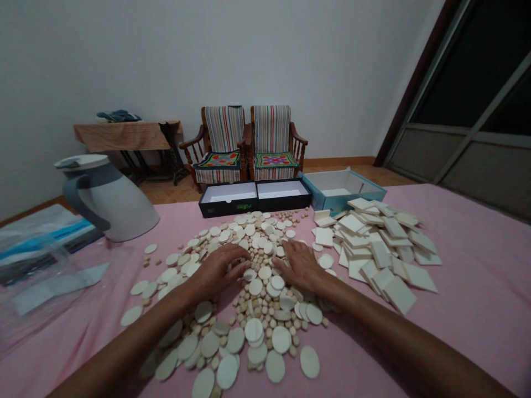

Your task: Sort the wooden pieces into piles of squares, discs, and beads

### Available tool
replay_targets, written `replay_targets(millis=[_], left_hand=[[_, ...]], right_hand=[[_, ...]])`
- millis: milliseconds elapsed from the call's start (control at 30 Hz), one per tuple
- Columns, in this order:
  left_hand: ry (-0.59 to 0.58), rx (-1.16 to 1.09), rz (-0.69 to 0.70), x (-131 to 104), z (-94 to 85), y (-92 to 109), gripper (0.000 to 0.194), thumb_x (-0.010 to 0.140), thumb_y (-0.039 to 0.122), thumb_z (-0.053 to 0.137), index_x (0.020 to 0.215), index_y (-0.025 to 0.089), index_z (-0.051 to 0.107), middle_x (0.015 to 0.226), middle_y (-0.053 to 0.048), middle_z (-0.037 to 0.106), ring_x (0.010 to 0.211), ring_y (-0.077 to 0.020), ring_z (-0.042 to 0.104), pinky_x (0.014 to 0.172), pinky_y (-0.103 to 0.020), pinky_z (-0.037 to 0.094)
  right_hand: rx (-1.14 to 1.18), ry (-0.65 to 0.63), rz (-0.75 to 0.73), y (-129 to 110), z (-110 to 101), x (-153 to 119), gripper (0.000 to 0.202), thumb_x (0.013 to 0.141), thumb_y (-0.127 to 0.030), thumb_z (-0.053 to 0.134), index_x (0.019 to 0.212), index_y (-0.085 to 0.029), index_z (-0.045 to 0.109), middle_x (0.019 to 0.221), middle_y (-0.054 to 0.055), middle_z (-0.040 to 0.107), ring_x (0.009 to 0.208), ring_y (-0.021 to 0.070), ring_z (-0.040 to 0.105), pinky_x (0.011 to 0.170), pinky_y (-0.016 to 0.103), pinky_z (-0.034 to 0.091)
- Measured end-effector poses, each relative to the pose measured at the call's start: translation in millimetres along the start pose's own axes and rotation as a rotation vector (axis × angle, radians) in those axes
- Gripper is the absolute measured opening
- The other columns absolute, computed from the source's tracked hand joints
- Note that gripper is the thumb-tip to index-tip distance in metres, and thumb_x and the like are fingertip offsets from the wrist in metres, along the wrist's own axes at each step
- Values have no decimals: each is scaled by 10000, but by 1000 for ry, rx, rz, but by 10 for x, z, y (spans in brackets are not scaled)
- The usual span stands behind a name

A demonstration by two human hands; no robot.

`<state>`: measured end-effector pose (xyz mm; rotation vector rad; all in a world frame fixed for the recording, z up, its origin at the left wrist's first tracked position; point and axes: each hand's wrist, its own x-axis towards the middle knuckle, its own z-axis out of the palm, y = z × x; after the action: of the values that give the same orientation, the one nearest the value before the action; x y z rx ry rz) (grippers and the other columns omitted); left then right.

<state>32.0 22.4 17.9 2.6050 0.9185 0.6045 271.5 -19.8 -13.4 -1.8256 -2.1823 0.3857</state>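
A wide heap of pale round wooden discs (281,339) mixed with small wooden cubes (265,307) spreads over the pink cloth. On the heap's left side rests my left hand (219,271), fingers loosely bent and thumb apart, its tips touching the pieces; I see nothing held in it. Opposite it, my right hand (301,266) lies palm down on the discs with its fingers stretched out and thumb apart. Pieces between the two hands stay visible. To the right of my right hand is a pile of square wooden tiles (379,251).
Two black open boxes with white insides (228,207) and a blue open box (348,193) stand behind the heap. A white and grey jug (120,202) and clear plastic packaging (62,282) are at left. Two wooden chairs (219,130) stand beyond the pink-covered table (473,331).
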Motion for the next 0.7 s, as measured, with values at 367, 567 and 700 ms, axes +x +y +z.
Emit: replay_targets(millis=[367, 567, 700], left_hand=[[12, -18, 79, 50, 78, 114, 218, 964, 339, 481, 983, 201, 648, 924, -51, 680, 868, -171, 623, 784, -309, 486], [3, -13, 49, 30, 83, 87, 219, 961, 342, 484, 968, 200, 650, 920, -49, 683, 866, -177, 626, 783, -317, 490], [-5, -25, 65, 27, 98, 112, 221, 961, 341, 484, 970, 196, 651, 915, -52, 685, 870, -180, 628, 783, -315, 487]], right_hand=[[-87, 136, 27, 357, -365, -247, 416, 970, -377, 367, 1116, -84, 623, 1084, 194, 649, 1055, 304, 581, 936, 428, 429], [-198, 63, 157, 635, -281, -285, 443, 948, -410, 414, 1157, -65, 599, 1138, 227, 620, 1065, 326, 569, 924, 431, 434], [-83, 82, 98, 503, -82, -229, 500, 946, -419, 413, 1285, -73, 536, 1350, 229, 513, 1251, 336, 455, 1033, 465, 371]])
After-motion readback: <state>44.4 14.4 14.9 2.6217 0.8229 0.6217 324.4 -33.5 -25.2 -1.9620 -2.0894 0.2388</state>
